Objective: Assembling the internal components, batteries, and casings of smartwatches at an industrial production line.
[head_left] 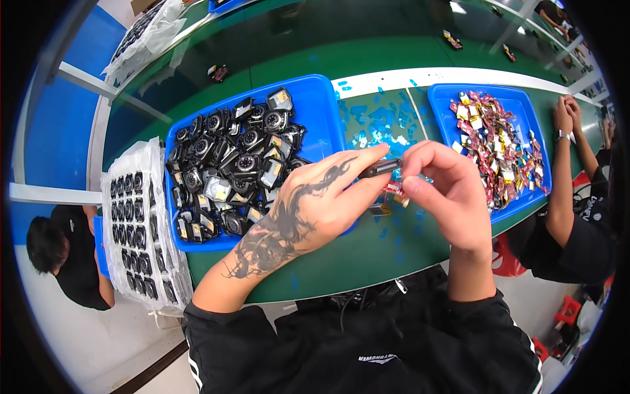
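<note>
Over the green table (315, 266), my left hand (321, 190) grips a black smartwatch case (380, 168) between thumb and fingers, edge toward me. My right hand (453, 190) is at the case's right end, its thumb and index finger pinched together. Whatever lies in that pinch is too small to make out. Just below the fingers shows a small red and white part (394, 188), partly hidden by my hands. Left of my hands, a blue tray (321, 98) holds a heap of black smartwatch cases (246, 163).
Another blue tray (440, 98) at the right holds many small red, yellow and white parts (499, 144). Blue film scraps (387, 115) litter the table between the trays. White packing trays (156, 197) with rows of watch cases stand far left. People sit at both sides.
</note>
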A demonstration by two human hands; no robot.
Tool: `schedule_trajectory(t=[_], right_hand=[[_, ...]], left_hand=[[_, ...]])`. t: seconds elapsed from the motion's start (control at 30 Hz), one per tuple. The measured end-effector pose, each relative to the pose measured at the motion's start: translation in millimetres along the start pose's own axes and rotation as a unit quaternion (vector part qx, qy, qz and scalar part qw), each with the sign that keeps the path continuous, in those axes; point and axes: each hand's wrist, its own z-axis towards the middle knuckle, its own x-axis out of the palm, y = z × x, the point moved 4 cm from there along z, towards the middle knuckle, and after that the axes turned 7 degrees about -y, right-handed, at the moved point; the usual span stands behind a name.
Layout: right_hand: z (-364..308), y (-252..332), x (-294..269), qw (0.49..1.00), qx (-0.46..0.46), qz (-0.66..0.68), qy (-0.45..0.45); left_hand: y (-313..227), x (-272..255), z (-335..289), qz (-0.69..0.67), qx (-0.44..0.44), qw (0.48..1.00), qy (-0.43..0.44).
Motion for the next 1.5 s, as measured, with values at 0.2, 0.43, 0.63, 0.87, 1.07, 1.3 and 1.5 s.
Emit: schedule_trajectory(t=[0.2,0.43,0.63,0.87,1.07,1.3,1.5], right_hand=[[-8,-8,0,0.997,-0.006,0.072,0.013],[-6,-2,8,0.978,-0.113,-0.114,-0.133],[-3,-5,10,0.966,-0.155,-0.144,-0.149],[-2,-7,12,0.963,-0.149,-0.162,-0.158],[6,-13,21,0.968,-0.122,-0.177,-0.128],[83,2,8,0.965,-0.09,-0.246,-0.024],[228,-16,-39,0.945,0.022,-0.297,-0.137]], left_hand=[[4,15,-11,-0.319,-0.372,0.869,0.076],[4,21,-14,-0.457,-0.453,0.764,-0.03],[4,21,-14,-0.479,-0.449,0.751,-0.072],[2,22,-16,-0.461,-0.425,0.775,-0.083],[9,23,-23,-0.466,-0.373,0.796,-0.103],[44,-23,-9,-0.091,-0.297,0.948,-0.066],[75,-56,-12,0.266,-0.137,0.954,-0.01]])
